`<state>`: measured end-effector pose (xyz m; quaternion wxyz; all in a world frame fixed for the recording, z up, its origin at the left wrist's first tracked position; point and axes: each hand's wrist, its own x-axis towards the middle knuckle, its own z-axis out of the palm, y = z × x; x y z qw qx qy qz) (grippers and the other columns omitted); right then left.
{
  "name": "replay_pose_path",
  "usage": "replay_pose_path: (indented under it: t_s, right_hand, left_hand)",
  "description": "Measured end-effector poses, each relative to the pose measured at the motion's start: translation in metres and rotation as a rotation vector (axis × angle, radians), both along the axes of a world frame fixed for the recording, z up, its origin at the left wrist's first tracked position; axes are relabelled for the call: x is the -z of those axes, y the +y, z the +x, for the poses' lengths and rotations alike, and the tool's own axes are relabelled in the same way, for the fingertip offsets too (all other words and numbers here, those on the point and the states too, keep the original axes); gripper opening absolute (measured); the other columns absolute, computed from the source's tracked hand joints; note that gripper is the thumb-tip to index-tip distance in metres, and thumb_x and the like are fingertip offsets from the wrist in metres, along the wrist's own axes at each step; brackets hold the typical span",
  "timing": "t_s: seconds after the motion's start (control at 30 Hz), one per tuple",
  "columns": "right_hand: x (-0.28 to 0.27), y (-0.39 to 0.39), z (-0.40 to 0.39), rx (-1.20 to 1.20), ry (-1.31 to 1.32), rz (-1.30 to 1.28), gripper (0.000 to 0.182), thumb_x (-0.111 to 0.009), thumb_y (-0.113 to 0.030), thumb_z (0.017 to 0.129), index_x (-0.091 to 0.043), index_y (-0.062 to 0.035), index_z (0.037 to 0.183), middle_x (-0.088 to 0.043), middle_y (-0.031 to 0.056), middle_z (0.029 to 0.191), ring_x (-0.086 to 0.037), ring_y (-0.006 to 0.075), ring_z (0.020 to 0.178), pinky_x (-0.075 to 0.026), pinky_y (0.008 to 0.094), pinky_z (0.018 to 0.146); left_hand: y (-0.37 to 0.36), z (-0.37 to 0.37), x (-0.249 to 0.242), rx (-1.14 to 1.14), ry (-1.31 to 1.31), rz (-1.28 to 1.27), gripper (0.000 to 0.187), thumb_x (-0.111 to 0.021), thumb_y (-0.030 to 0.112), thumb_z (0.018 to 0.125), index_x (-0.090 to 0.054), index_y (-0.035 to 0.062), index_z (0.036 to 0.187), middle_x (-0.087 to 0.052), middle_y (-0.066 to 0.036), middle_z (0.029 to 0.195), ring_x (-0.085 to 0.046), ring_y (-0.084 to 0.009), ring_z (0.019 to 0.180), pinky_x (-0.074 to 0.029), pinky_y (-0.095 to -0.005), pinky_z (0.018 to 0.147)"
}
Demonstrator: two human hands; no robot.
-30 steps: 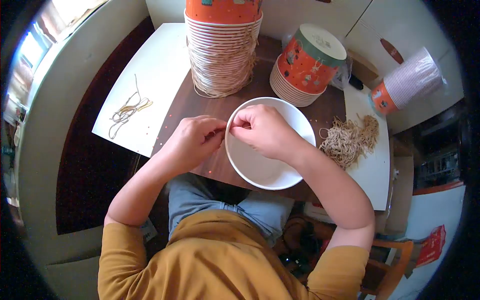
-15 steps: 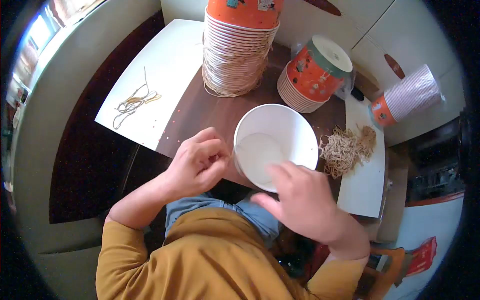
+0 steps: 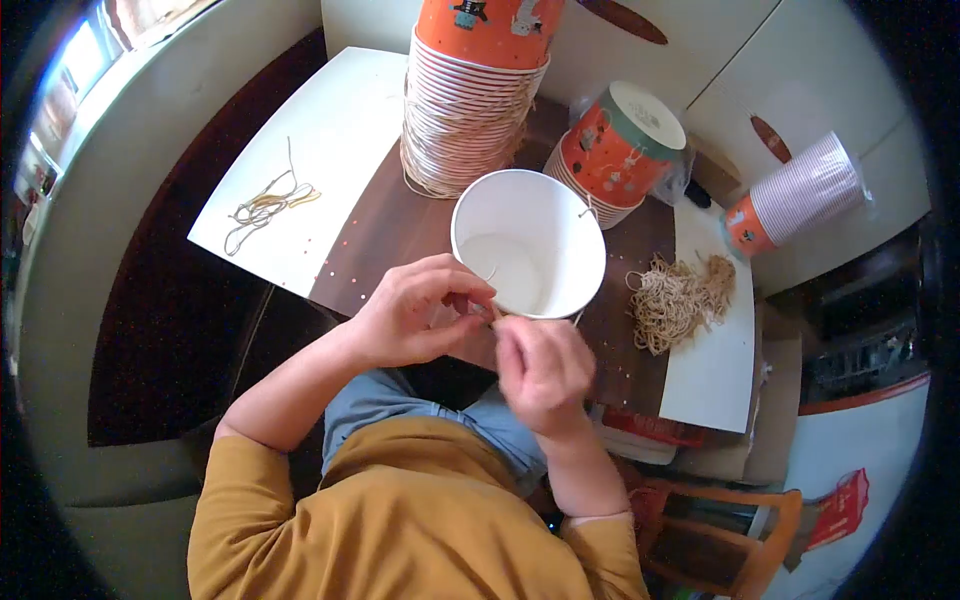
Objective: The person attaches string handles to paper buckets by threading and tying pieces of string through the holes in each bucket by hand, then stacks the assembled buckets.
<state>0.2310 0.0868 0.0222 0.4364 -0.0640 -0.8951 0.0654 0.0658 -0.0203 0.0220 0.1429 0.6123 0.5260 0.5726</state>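
A white-lined paper bucket (image 3: 535,225) tilts toward me at the table's front edge, its inside facing up. A thin cord (image 3: 588,207) passes through its far right rim, and a short cord end shows inside the near left rim. My left hand (image 3: 425,310) is closed in a pinch at that near rim, seemingly on the cord. Just right of it, my right hand (image 3: 545,372) is also pinched, its fingertips meeting the left ones at the cord. The fingers hide most of what lies between them.
A tall stack of orange buckets (image 3: 470,120) wound with cord stands behind. A shorter upside-down stack (image 3: 620,150) is to its right, and a wrapped stack (image 3: 795,195) lies farther right. Tangled cord (image 3: 675,305) sits at the right, loose strands (image 3: 265,210) at the left.
My right hand has moved left and down from over the bucket to meet my left fingertips. The bucket has shifted up and left in view and turned, bringing the cord at its far rim into sight.
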Motion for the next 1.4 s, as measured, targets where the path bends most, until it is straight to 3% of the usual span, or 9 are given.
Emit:
replay_pose_path:
  t_s: [0.17,0.27,0.43,0.53,0.87,0.97,1.13,1.23,1.4]
  right_hand:
    - [-0.009,-0.006,-0.004,-0.279,-0.134,-0.066,0.008,-0.066,-0.008,0.079,-0.061,-0.0054,0.085,-0.056,0.0073,0.073,-0.058,0.0234,0.065,-0.047,0.0358,0.058]
    - [-0.036,0.003,0.001,-0.446,-0.259,-0.498,0.006,-0.063,-0.006,0.082,-0.061,-0.0032,0.087,-0.059,0.0108,0.077,-0.061,0.0259,0.069,-0.049,0.0356,0.062]
    - [-0.057,0.017,0.01,-0.262,-0.431,-0.789,0.015,-0.062,-0.004,0.084,-0.06,0.0008,0.098,-0.063,0.0167,0.087,-0.064,0.0326,0.08,-0.052,0.037,0.069]
    - [-0.056,0.019,0.001,-0.204,-0.371,-0.487,0.024,-0.063,0.001,0.082,-0.061,-0.0004,0.106,-0.064,0.0134,0.088,-0.066,0.0217,0.073,-0.052,0.0292,0.064]
    - [-0.067,0.014,-0.005,-0.377,-0.509,-0.415,0.036,-0.065,0.001,0.077,-0.057,-0.0025,0.112,-0.06,0.0169,0.095,-0.062,0.0332,0.082,-0.052,0.0381,0.07]
    - [-0.076,0.023,-0.013,-0.478,-0.531,-0.324,0.032,-0.063,0.0,0.075,-0.056,-0.0002,0.106,-0.059,0.0182,0.094,-0.06,0.037,0.085,-0.05,0.0425,0.075]
    - [-0.076,0.052,-0.06,-0.369,-0.247,0.038,0.024,-0.063,-0.002,0.072,-0.06,-0.0042,0.096,-0.059,0.0127,0.09,-0.058,0.0312,0.085,-0.045,0.0418,0.081]
    - [-0.081,0.042,-0.053,-0.112,-0.055,0.22,0.022,-0.066,-0.003,0.07,-0.061,-0.0077,0.091,-0.057,0.007,0.086,-0.056,0.0265,0.084,-0.042,0.0394,0.081]
    - [-0.07,0.024,-0.008,-0.253,-0.204,-0.168,0.02,-0.07,-0.005,0.065,-0.062,-0.0103,0.082,-0.056,0.0034,0.086,-0.054,0.0246,0.081,-0.04,0.037,0.074]
  left_hand:
    - [0.005,-0.002,0.021,-0.101,0.509,0.278,0.034,-0.075,0.006,0.072,-0.062,0.0025,0.103,-0.062,-0.009,0.088,-0.063,-0.025,0.077,-0.052,-0.0338,0.067]
    - [0.001,-0.001,0.023,-0.134,0.532,0.312,0.031,-0.074,0.004,0.071,-0.062,0.0021,0.099,-0.063,-0.009,0.085,-0.062,-0.0242,0.073,-0.052,-0.0337,0.066]
    - [-0.007,0.0,0.019,-0.152,0.536,0.259,0.025,-0.072,0.0,0.071,-0.061,0.0028,0.093,-0.064,-0.009,0.084,-0.061,-0.0231,0.069,-0.051,-0.0333,0.065]
    - [-0.006,0.0,0.013,-0.141,0.512,0.246,0.024,-0.071,-0.001,0.071,-0.061,0.0034,0.092,-0.064,-0.009,0.084,-0.061,-0.0235,0.069,-0.051,-0.033,0.065]
    - [-0.009,0.007,0.016,-0.155,0.332,0.168,0.022,-0.069,-0.002,0.072,-0.061,0.0044,0.092,-0.064,-0.012,0.084,-0.061,-0.029,0.067,-0.051,-0.0337,0.061]
    - [-0.01,0.008,0.006,-0.101,0.318,0.068,0.016,-0.067,0.0,0.077,-0.061,0.0029,0.092,-0.064,-0.008,0.081,-0.061,-0.0197,0.065,-0.049,-0.0285,0.059]
    - [-0.009,0.012,-0.013,0.175,-0.8,-0.391,0.012,-0.061,0.012,0.092,-0.062,0.0004,0.09,-0.065,-0.001,0.08,-0.054,-0.0029,0.066,-0.043,-0.0189,0.057]
    - [-0.009,0.001,-0.022,0.171,-0.816,-0.475,0.015,-0.064,0.016,0.091,-0.064,0.0015,0.091,-0.067,-0.003,0.079,-0.057,-0.0048,0.065,-0.045,-0.0185,0.057]
    - [-0.012,-0.002,-0.021,0.188,-0.811,-0.497,0.02,-0.065,0.022,0.091,-0.064,0.0027,0.092,-0.068,-0.002,0.079,-0.055,-0.0037,0.063,-0.042,-0.0173,0.055]
